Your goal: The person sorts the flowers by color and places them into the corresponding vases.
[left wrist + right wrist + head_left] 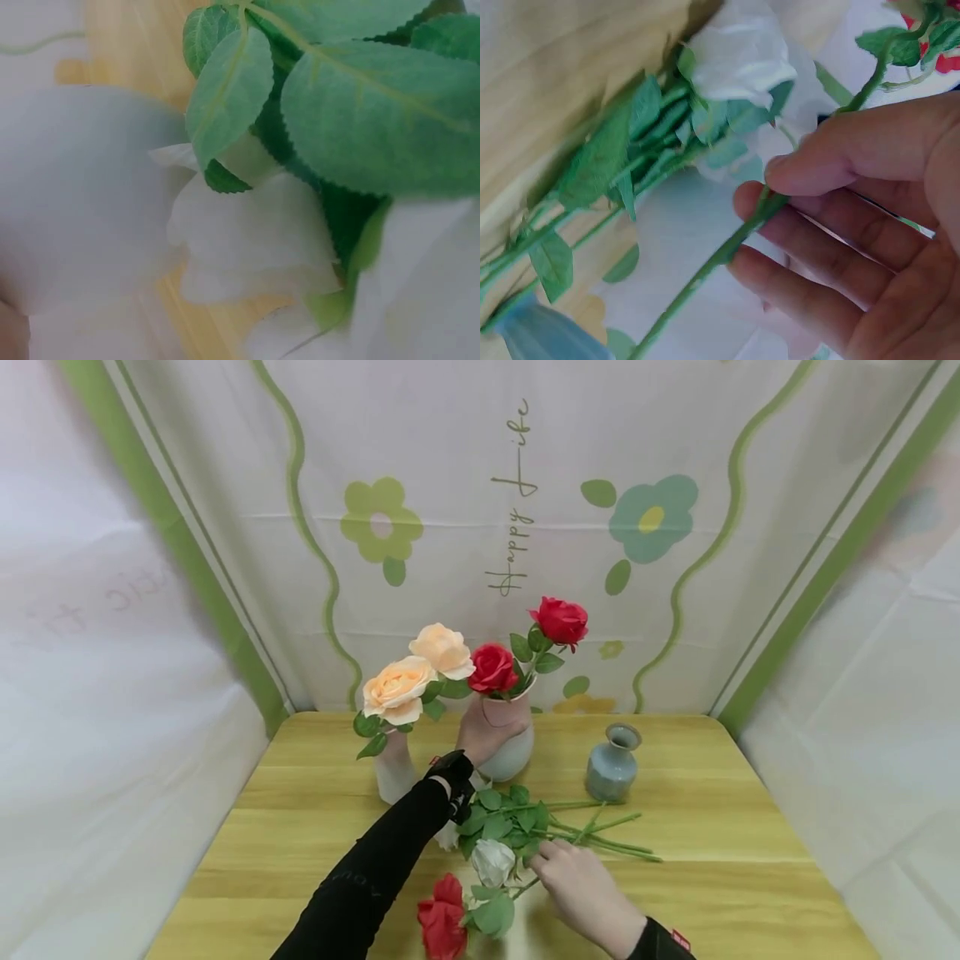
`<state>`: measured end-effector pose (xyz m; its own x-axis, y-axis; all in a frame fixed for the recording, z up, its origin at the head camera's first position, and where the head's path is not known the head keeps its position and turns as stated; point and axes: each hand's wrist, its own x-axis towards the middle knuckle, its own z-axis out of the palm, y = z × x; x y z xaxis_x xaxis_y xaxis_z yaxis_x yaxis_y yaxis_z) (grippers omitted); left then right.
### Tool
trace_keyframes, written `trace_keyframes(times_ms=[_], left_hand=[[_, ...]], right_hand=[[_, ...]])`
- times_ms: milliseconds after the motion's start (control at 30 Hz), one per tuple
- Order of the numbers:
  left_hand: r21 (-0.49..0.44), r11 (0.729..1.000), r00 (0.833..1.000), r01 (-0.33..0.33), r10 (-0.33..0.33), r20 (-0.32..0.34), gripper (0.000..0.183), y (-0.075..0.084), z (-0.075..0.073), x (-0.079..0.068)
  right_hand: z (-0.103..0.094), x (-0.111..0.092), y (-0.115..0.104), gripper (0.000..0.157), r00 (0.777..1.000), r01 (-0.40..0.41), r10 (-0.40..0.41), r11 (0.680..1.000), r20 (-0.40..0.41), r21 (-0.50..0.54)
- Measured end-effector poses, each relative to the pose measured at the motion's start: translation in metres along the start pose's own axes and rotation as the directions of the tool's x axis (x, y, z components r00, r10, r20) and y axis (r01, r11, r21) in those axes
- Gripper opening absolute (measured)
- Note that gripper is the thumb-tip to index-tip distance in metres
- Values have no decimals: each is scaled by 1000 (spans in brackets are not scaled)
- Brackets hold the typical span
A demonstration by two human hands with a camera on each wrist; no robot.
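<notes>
My left hand (486, 735) grips the round pink-and-white vase (512, 758) at its neck, thumb across the front. Two red roses (492, 669) stand in that vase. Low in front, my right hand (579, 892) pinches the stem of another red rose (442, 920), whose bloom points left. The right wrist view shows this green stem (705, 271) between thumb and fingertips. Beside it lie white roses (493, 862) with leaves and bare stems pointing right. The left wrist view has a white bloom (251, 232) close by the vase's pale body (82, 195).
A slimmer pink-and-white vase (395, 770) with two peach roses (397, 690) stands left of the gripped vase, partly behind the left arm. The small blue-grey vase (611, 770) stands at the right. A printed curtain (450, 435) rises behind the wooden table (720, 793).
</notes>
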<state>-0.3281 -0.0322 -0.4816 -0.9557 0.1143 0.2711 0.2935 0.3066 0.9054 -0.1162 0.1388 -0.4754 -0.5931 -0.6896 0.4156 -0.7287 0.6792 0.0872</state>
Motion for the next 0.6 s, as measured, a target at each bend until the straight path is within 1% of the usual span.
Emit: trace_keyframes(times_ms=[133, 267, 333, 500, 600], left_hand=[[0, 1000, 1000, -3, 3, 7, 95, -1, 0, 0], [5, 1000, 1000, -19, 19, 16, 95, -3, -1, 1], [15, 1000, 1000, -23, 23, 2, 95, -3, -3, 1], [23, 1000, 999, -15, 16, -33, 93, -5, -9, 2], [11, 1000, 1000, -1, 1, -5, 93, 1, -9, 2]], right_hand=[[-9, 0, 3, 25, 996, -29, 31, 999, -89, 30], [-19, 1, 3, 25, 981, -98, 108, 993, -164, 68], [-24, 3, 3, 24, 974, -121, 138, 987, -181, 101], [-28, 9, -3, 21, 964, -111, 150, 978, -220, 179], [-28, 10, -4, 22, 949, -116, 169, 972, -266, 202]])
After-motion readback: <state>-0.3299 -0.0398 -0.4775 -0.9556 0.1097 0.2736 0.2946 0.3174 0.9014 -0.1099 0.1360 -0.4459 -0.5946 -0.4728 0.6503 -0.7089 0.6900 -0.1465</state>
